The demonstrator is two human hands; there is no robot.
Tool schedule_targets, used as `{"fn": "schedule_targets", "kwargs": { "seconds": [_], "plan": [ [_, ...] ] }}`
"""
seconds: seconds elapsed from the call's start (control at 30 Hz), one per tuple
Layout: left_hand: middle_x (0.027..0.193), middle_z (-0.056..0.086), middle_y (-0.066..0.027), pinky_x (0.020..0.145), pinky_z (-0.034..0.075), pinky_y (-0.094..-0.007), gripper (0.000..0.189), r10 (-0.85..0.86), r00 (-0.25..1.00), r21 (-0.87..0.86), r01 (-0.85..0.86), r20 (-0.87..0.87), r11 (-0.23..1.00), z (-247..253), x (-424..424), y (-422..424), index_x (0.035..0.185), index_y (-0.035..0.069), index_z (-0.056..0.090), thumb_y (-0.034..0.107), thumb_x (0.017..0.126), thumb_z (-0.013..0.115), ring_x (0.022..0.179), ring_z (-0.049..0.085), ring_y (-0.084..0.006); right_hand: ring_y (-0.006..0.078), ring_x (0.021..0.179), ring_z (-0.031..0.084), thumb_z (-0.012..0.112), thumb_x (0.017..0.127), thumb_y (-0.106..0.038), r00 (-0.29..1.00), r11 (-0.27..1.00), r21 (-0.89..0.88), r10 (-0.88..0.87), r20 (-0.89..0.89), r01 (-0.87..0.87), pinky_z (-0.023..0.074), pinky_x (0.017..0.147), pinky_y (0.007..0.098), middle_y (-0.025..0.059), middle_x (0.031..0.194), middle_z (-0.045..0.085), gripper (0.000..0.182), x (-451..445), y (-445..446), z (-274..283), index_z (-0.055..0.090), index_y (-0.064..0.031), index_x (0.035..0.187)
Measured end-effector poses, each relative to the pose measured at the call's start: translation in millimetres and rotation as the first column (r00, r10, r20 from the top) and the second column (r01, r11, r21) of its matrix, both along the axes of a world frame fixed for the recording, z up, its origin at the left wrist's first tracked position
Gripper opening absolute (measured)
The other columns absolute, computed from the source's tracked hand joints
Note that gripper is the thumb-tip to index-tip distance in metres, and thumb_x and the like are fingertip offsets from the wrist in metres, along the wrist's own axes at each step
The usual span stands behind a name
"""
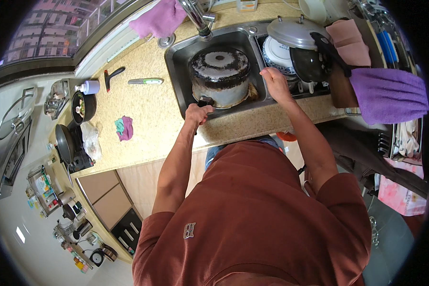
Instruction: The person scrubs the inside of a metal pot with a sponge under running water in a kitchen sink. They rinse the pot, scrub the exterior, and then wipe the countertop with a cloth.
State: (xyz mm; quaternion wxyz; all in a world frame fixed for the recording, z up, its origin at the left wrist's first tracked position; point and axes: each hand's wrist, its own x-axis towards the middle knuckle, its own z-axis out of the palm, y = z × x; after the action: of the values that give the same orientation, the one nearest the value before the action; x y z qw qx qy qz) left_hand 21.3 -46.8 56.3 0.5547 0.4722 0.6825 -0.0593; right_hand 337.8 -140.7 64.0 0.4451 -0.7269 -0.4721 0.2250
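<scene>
A metal pressure cooker pot (pixel 220 77) with a scorched, blackened base lies bottom up in the left basin of the steel sink (pixel 173 77). My left hand (pixel 198 113) is closed around its black handle (pixel 205 102) at the basin's near edge. Over the right side of that basin is my right hand (pixel 273 82), apart from the pot, its fingers curled; whether it holds something small cannot be told. Something brownish (pixel 252 92) lies beside the pot, partly hidden by it. The faucet (pixel 200 25) reaches over the basin's far edge.
The right basin holds bowls (pixel 277 55), a black pan (pixel 309 66) and a pressure cooker lid (pixel 293 32). A knife (pixel 145 81), a peeler (pixel 111 77) and small cloths (pixel 124 128) lie on the left counter. Purple towels (pixel 389 94) hang at right and lie (pixel 161 18) by the window.
</scene>
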Motion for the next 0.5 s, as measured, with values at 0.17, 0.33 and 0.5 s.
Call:
{"fn": "schedule_targets", "kwargs": {
  "seconds": [0.17, 0.33, 0.5],
  "plan": [
    [0.058, 0.058, -0.0084, 0.038, 0.04, -0.0295, 0.037, 0.023, 1.0, -0.015, -0.023, 0.01, 1.0, 2.1, 4.5, -3.3, 0.061, -0.002, 0.058, 0.025, 0.07, 0.082, 0.042, 0.051, -0.0143, 0.0378, 0.089, 0.062, 0.058, 0.093, -0.021, 0.995, 0.997, -0.005, 0.076, 0.057, -0.076, 0.0481, 0.08, 0.0427, 0.0182, 0.088, 0.064, 0.023, -2.5, 0.7, 1.8, 0.066, 0.0, 0.091],
    [0.059, 0.058, -0.0072, 0.038, 0.039, -0.0285, 0.036, 0.066, 0.992, -0.056, -0.061, 0.111, 0.997, 1.1, 4.3, -1.2, 0.061, -0.001, 0.058, 0.025, 0.07, 0.083, 0.04, 0.048, -0.0134, 0.0362, 0.088, 0.063, 0.06, 0.089, -0.013, 0.986, 0.989, 0.046, 0.134, 0.103, -0.139, 0.0494, 0.079, 0.0421, 0.0172, 0.089, 0.065, 0.014, -4.6, 2.1, 0.8, 0.065, 0.0001, 0.089],
    [0.052, 0.051, -0.0044, 0.037, 0.034, -0.03, 0.036, -0.021, 0.99, -0.026, 0.025, 0.136, 0.999, 9.6, 8.1, 2.4, 0.061, 0.0, 0.059, 0.025, 0.07, 0.082, 0.039, 0.043, -0.0121, 0.0356, 0.089, 0.063, 0.062, 0.085, -0.006, 0.983, 0.987, -0.012, 0.162, 0.084, -0.161, 0.0502, 0.08, 0.0416, 0.0171, 0.092, 0.065, 0.01, -1.4, 0.9, 0.4, 0.065, -0.0004, 0.092]
  ]
}}
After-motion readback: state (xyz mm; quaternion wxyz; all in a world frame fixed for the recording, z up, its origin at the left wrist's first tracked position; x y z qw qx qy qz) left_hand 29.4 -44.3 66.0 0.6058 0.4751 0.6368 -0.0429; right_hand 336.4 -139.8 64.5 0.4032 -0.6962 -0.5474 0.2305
